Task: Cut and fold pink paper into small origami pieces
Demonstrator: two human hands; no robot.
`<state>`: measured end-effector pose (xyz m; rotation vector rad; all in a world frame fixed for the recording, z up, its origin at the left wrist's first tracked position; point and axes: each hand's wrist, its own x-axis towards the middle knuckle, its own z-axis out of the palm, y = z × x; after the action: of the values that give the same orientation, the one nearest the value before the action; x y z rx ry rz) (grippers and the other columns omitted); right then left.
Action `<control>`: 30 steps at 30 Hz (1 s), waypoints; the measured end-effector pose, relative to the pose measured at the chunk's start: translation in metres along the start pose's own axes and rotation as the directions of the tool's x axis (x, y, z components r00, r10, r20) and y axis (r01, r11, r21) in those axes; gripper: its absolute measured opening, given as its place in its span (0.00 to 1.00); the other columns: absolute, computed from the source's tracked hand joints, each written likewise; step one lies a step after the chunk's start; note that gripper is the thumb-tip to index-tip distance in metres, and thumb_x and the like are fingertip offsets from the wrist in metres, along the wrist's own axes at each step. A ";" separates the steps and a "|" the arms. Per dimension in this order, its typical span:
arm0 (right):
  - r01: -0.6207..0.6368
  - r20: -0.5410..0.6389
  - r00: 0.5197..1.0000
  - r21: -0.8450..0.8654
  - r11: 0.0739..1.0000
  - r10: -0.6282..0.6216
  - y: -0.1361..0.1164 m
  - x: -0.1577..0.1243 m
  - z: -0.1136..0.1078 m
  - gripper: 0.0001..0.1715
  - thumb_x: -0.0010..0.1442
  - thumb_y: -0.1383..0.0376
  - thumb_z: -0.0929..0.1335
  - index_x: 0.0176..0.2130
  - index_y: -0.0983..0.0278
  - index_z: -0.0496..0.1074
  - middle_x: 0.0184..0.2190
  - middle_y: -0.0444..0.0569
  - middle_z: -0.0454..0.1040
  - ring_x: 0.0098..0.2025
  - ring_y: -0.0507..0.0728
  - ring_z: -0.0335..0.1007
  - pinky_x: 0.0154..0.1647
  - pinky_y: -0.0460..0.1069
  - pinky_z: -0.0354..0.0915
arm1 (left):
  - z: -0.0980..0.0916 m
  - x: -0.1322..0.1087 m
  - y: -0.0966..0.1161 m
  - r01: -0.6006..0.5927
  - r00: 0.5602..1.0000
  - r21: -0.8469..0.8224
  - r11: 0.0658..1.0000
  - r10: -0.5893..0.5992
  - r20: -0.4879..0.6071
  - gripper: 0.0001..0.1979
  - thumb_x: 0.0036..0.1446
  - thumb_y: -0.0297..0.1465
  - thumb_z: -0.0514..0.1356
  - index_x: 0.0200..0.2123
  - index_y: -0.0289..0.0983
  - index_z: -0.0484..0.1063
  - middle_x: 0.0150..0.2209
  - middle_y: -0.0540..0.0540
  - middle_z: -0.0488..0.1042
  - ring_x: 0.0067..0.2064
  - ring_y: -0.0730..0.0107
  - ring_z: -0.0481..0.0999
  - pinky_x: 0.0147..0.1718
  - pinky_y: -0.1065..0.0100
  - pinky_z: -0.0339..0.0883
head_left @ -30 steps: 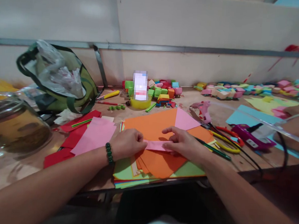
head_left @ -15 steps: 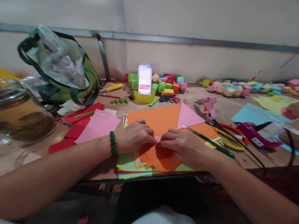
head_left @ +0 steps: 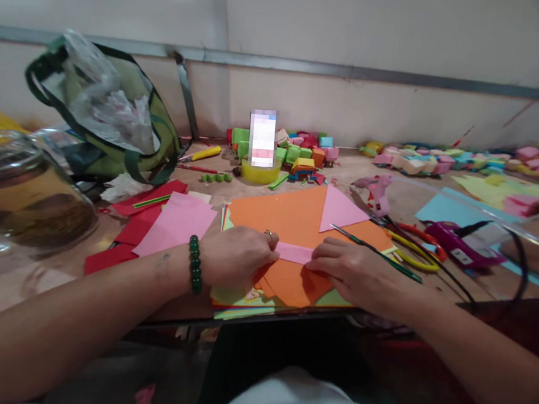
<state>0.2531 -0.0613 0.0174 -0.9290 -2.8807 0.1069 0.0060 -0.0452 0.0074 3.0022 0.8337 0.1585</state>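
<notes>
At the far left, a clear jar is set on the table, and behind it a green bag is leaned with its mouth open, a thin plastic bag being bunched inside. Red paper is laid out next, partly covered by a pink sheet; a yellow cutter is seen beyond.

A green beaded bracelet is worn on the left wrist. By the left hand, the left end of a narrow pink strip is pinched, the fingers being curled and pressed together. The strip is stretched nearly level between the hands, above orange paper piled on other coloured sheets; whether it is touched to that paper cannot be told. Farther back, a blurred-out phone is stood at a yellow tape roll, with folded paper blocks clustered around.

By the right hand, the strip's right end is gripped with bunched fingers, the thumb being mostly hidden. Behind it, a slim green tool is laid across the orange paper. Farther right, yellow handles, a pink glue gun and a purple power strip are seen.
</notes>
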 end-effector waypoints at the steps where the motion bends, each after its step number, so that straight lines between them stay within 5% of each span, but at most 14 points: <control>1: -0.017 0.010 1.000 -0.042 0.999 0.017 -0.002 0.005 0.000 0.18 0.58 0.77 0.60 0.40 0.65 0.75 0.31 0.50 0.72 0.34 0.55 0.66 0.33 0.47 0.61 | -0.001 0.000 0.001 0.002 1.000 0.015 1.000 -0.002 0.020 0.09 0.55 0.26 0.54 0.34 0.36 0.75 0.36 0.43 0.75 0.30 0.68 0.73 0.27 0.68 0.63; 4: 0.079 0.060 0.996 -0.140 0.987 -0.071 -0.006 0.021 0.002 0.16 0.60 0.74 0.62 0.46 0.66 0.72 0.32 0.52 0.71 0.35 0.56 0.64 0.33 0.49 0.60 | -0.006 0.000 0.005 0.014 0.998 0.034 0.999 -0.016 0.055 0.10 0.57 0.28 0.52 0.35 0.36 0.74 0.35 0.42 0.74 0.30 0.67 0.73 0.26 0.67 0.62; 8: 0.199 0.102 0.978 -0.174 0.965 -0.183 -0.003 0.017 0.007 0.12 0.64 0.71 0.61 0.39 0.70 0.73 0.32 0.53 0.71 0.33 0.56 0.61 0.33 0.50 0.61 | -0.010 0.000 0.008 0.030 0.997 0.019 0.999 -0.031 0.068 0.10 0.56 0.27 0.52 0.34 0.36 0.74 0.35 0.42 0.75 0.31 0.66 0.73 0.27 0.67 0.63; 15: 0.064 0.018 0.998 -0.087 0.994 -0.063 0.009 -0.025 0.009 0.15 0.63 0.74 0.60 0.43 0.69 0.73 0.33 0.53 0.71 0.36 0.57 0.64 0.38 0.51 0.64 | -0.013 0.001 0.010 0.000 0.999 -0.021 1.000 0.001 0.040 0.05 0.51 0.28 0.55 0.28 0.36 0.71 0.33 0.43 0.73 0.38 0.61 0.71 0.33 0.64 0.66; 19: -0.105 -0.027 0.994 0.066 0.992 0.107 0.013 -0.026 0.003 0.19 0.61 0.76 0.59 0.43 0.64 0.75 0.36 0.50 0.73 0.37 0.53 0.69 0.38 0.47 0.65 | -0.011 0.003 0.011 0.021 1.000 -0.028 0.999 -0.021 0.007 0.08 0.54 0.34 0.55 0.35 0.36 0.69 0.40 0.42 0.73 0.39 0.61 0.71 0.36 0.62 0.67; 22: -0.167 -0.110 0.980 0.019 0.986 0.168 0.015 -0.016 -0.004 0.20 0.59 0.76 0.60 0.43 0.62 0.76 0.36 0.50 0.74 0.38 0.54 0.69 0.35 0.46 0.63 | -0.010 0.005 0.013 0.018 1.000 -0.006 1.000 -0.018 0.009 0.11 0.54 0.37 0.56 0.37 0.36 0.68 0.41 0.42 0.73 0.40 0.60 0.71 0.36 0.61 0.67; 25: -0.069 -0.124 0.991 -0.119 0.991 0.054 0.014 0.001 -0.007 0.20 0.58 0.76 0.62 0.45 0.62 0.75 0.36 0.52 0.72 0.39 0.55 0.65 0.33 0.46 0.60 | -0.011 0.005 0.017 0.022 1.000 0.030 0.999 -0.022 0.002 0.09 0.55 0.35 0.55 0.36 0.37 0.68 0.40 0.44 0.74 0.38 0.61 0.71 0.35 0.62 0.67; 30: 0.118 0.052 0.993 -0.208 0.971 -0.110 0.009 0.029 -0.004 0.12 0.62 0.69 0.65 0.45 0.62 0.74 0.34 0.51 0.71 0.37 0.57 0.59 0.29 0.48 0.56 | -0.012 0.003 0.024 0.049 0.999 0.064 0.997 -0.048 -0.027 0.07 0.54 0.33 0.54 0.32 0.37 0.68 0.36 0.44 0.74 0.36 0.62 0.72 0.35 0.63 0.67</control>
<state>0.2356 -0.0374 0.0226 -0.7967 -3.0187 -0.1963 0.0196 -0.0643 0.0206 3.0427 0.9308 0.1722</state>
